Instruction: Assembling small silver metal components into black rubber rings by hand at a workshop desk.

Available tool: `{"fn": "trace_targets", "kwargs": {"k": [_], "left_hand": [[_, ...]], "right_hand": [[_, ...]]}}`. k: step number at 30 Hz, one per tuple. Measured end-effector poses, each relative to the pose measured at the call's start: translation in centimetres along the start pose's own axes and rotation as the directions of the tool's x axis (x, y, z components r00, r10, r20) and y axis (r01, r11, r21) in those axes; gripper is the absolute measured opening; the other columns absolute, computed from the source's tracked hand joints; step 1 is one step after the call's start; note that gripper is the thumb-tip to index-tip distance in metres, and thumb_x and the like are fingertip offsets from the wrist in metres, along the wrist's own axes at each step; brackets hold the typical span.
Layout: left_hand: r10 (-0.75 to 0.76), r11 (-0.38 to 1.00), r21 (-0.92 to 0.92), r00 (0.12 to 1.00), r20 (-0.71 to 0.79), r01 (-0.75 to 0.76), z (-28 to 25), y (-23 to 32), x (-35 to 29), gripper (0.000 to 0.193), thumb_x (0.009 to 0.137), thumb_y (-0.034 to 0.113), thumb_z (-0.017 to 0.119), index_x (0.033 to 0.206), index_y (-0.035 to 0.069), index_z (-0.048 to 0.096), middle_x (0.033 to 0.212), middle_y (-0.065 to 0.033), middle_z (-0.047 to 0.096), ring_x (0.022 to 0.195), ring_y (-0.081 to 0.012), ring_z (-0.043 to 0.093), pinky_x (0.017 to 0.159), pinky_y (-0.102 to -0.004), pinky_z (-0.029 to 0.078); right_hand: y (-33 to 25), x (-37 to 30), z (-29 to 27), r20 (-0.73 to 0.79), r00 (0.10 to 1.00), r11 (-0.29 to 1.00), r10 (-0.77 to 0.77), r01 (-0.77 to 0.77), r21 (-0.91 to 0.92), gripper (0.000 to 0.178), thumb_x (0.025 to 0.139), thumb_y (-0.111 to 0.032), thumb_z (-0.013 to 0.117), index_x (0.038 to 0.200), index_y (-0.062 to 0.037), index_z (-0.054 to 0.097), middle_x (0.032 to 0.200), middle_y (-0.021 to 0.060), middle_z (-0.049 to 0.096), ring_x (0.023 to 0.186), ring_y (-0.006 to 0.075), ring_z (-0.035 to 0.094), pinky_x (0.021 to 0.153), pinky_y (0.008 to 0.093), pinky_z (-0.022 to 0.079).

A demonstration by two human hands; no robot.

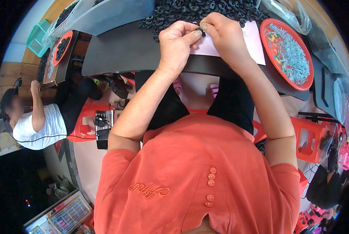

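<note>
Between my two hands, over the near edge of the dark table, is a small black plastic part (202,33). My left hand (177,45) pinches it between thumb and forefinger. The fingers of my right hand (226,39) are closed right against the same part; whether they also hold something tiny is hidden. Beneath the hands lies a pale pink sheet of paper (255,45). Just beyond them spreads a heap of similar black parts (174,15). To the right of my right hand, a red plate (310,80) carries many small silvery metal pieces (293,58).
A clear plastic bin (104,17) stands at the back left of the black tabletop (120,52). Clear plastic bags (289,15) lie at the back right. At the left, another person (41,121) sits at a table with an orange-red plate (61,48). Red stools (309,138) stand around.
</note>
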State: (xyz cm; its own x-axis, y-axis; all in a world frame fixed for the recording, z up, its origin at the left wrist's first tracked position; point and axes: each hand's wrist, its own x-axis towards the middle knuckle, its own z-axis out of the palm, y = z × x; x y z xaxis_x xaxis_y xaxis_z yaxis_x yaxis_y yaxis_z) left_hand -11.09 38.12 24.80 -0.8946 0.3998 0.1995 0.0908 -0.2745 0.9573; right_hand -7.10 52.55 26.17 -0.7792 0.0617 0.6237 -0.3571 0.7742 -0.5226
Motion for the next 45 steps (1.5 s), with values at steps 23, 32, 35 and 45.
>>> {"fn": "trace_targets", "kwargs": {"k": [23,32,35,45], "left_hand": [[0.072,0.977,0.205,0.995,-0.062,-0.058,0.4,0.1,-0.3,0.003,0.084,0.0,0.066,0.087,-0.001,0.066,0.071,-0.0012,0.062,0.059,-0.006,0.053,0.055,-0.0203,0.044],[0.201,0.943,0.296,0.97,-0.136,-0.154,0.1,-0.7,-0.2,0.005,0.077,-0.002,0.068,0.079,-0.003,0.064,0.068,-0.005,0.063,0.062,-0.0078,0.055,0.057,-0.0246,0.046],[0.194,0.948,0.279,0.974,-0.121,-0.154,0.0,-0.8,0.1,0.004,0.079,-0.002,0.067,0.081,-0.003,0.064,0.069,-0.0049,0.064,0.061,-0.0079,0.056,0.056,-0.0235,0.046],[0.02,0.999,-0.036,0.997,-0.071,-0.023,-0.2,0.7,0.3,0.006,0.084,0.001,0.066,0.086,-0.004,0.064,0.074,-0.0069,0.065,0.058,-0.0108,0.058,0.052,-0.0227,0.047]], "right_hand": [[-0.4,-1.0,2.0,-0.181,0.982,0.991,-0.059,0.036,-0.13,0.012,0.075,-0.006,0.06,0.086,-0.0012,0.064,0.084,0.0169,0.066,0.075,0.0349,0.065,0.066,0.0415,0.052],[-1.4,-1.3,3.0,-0.219,0.954,0.927,-0.205,0.118,-0.355,0.016,0.069,-0.01,0.064,0.083,-0.0033,0.059,0.081,0.0127,0.061,0.077,0.0313,0.061,0.061,0.0399,0.051],[-0.9,-1.1,3.3,-0.232,0.949,0.937,-0.214,0.132,-0.323,0.016,0.069,-0.009,0.064,0.083,-0.003,0.06,0.081,0.0129,0.061,0.077,0.0313,0.061,0.061,0.0395,0.051],[-1.2,-0.7,1.5,-0.184,0.981,0.992,-0.059,0.079,0.103,0.025,0.076,-0.001,0.065,0.101,0.0007,0.063,0.086,0.0126,0.062,0.077,0.0266,0.064,0.066,0.0342,0.052]]}}
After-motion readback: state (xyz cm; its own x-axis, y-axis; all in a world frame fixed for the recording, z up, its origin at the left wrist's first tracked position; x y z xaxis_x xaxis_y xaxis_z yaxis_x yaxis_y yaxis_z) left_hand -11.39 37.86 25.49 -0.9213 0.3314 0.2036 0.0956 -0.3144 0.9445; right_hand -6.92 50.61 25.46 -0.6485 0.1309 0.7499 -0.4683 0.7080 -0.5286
